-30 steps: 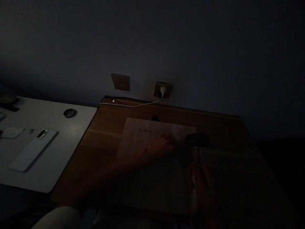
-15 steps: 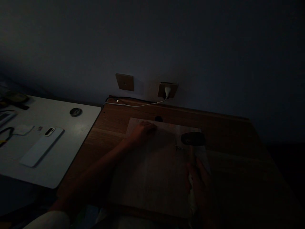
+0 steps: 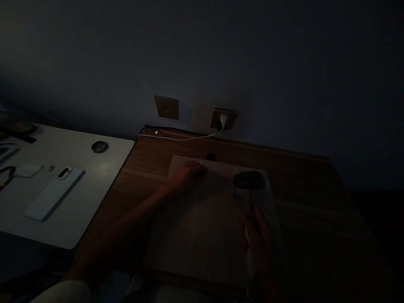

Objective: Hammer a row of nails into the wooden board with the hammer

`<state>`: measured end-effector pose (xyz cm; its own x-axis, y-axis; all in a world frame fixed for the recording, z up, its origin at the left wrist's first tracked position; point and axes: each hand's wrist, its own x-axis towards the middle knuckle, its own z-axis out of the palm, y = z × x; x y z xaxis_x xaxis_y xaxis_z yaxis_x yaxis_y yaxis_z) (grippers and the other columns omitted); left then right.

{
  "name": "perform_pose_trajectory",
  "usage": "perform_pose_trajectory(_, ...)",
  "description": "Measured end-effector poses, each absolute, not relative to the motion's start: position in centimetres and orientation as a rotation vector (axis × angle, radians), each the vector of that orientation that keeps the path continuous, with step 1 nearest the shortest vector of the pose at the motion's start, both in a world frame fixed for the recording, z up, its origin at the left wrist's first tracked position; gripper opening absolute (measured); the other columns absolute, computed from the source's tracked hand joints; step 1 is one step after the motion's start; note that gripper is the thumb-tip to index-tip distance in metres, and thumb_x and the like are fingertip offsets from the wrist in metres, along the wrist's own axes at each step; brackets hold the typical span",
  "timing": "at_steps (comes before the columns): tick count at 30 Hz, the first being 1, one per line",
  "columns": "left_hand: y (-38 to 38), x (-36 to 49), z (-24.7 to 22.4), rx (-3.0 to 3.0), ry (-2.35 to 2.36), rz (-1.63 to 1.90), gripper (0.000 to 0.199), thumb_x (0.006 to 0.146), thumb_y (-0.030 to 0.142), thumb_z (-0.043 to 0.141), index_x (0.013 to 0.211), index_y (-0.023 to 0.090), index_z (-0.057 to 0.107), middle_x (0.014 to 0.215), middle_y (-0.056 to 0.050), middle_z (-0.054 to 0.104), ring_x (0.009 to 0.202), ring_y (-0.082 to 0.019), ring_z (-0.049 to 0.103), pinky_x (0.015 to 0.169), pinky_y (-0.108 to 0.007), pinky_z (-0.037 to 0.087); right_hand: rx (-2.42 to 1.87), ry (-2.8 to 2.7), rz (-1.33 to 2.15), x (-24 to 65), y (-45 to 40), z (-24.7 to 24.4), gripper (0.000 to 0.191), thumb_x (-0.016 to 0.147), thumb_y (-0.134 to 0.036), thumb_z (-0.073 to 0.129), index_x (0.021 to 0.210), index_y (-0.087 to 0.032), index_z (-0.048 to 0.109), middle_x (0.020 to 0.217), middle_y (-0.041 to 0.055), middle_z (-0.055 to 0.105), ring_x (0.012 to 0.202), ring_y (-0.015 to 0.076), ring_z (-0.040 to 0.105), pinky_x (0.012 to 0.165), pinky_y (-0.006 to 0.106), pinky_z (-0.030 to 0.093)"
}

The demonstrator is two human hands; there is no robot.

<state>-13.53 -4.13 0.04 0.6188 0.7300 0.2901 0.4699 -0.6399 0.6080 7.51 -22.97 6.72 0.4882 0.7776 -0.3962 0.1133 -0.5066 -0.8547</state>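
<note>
The scene is very dim. My right hand (image 3: 257, 235) is closed round the handle of a mallet (image 3: 249, 180). Its dark, rounded head hangs over the upper right part of a flat wooden board (image 3: 195, 235). Just below and left of the mallet head, some small shiny metal pieces (image 3: 238, 195) lie on the board; their kind is too dark to make out. My left hand (image 3: 189, 170) rests at the board's upper left, its fingers curled and close together. Whatever may be under those fingers is hidden.
The board lies on a brown wooden table (image 3: 142, 172) against a wall. A white plug (image 3: 223, 120) sits in a wall socket, its cable running left along the table's back edge. On a white table (image 3: 91, 185) at left are a phone (image 3: 53, 195) and a round dark object (image 3: 99, 146).
My right hand and the mallet have shifted slightly left and up, so the head is nearer the metal pieces. My left hand stays almost in place.
</note>
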Motion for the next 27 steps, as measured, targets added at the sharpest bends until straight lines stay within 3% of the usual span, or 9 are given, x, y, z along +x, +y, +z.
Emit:
perform_pose_trajectory(6,-4.1,-13.4,0.2,2.396,0.921,0.679,0.018,0.099,0.017,0.059,0.106,0.019,0.075,0.101,-0.008,0.076,0.096,-0.022,0.07,0.09,-0.036,0.055,-1.871,-0.76,1.061,7.8,-23.4,5.7,0.053,0.084,-0.068,0.068,0.111,-0.023,0.063,0.053,-0.0092,0.05,0.041,0.0131,0.044,0.039,0.025,0.033)
perform_pose_trajectory(11,-4.0,-13.2,0.3,2.435,0.881,0.677,0.017,0.099,0.018,0.061,0.107,0.018,0.077,0.104,-0.01,0.075,0.099,-0.023,0.067,0.09,-0.036,0.053,-1.882,-0.729,1.092,7.8,-23.4,5.2,0.065,0.086,-0.066,0.068,0.132,-0.021,0.06,0.056,-0.0097,0.052,0.042,0.0127,0.045,0.04,0.023,0.036)
perform_pose_trajectory(18,-3.8,-12.9,0.0,2.39,0.9,0.677,0.02,0.097,0.015,0.06,0.108,0.017,0.077,0.103,-0.01,0.077,0.101,-0.024,0.069,0.092,-0.038,0.054,-1.842,-0.903,1.164,6.7,-21.1,5.4,0.063,0.083,-0.066,0.066,0.122,-0.016,0.065,0.052,-0.0086,0.05,0.043,0.0136,0.045,0.04,0.024,0.035)
perform_pose_trajectory(23,-3.9,-13.0,0.0,2.316,1.015,0.662,0.032,0.093,0.014,0.063,0.123,0.02,0.072,0.121,-0.009,0.076,0.113,-0.025,0.067,0.104,-0.042,0.052,-1.786,-1.035,1.223,6.0,-20.2,4.8,0.07,0.09,-0.061,0.061,0.142,-0.015,0.059,0.053,-0.0094,0.049,0.04,0.0143,0.046,0.039,0.025,0.035)
perform_pose_trajectory(27,-3.9,-12.9,0.3,2.292,1.038,0.597,0.031,0.094,0.016,0.063,0.124,0.021,0.07,0.121,-0.008,0.076,0.115,-0.025,0.067,0.107,-0.042,0.049,-1.752,-1.109,1.266,5.2,-19.7,5.0,0.07,0.092,-0.061,0.058,0.143,-0.013,0.058,0.052,-0.0096,0.046,0.04,0.0137,0.046,0.038,0.024,0.033)
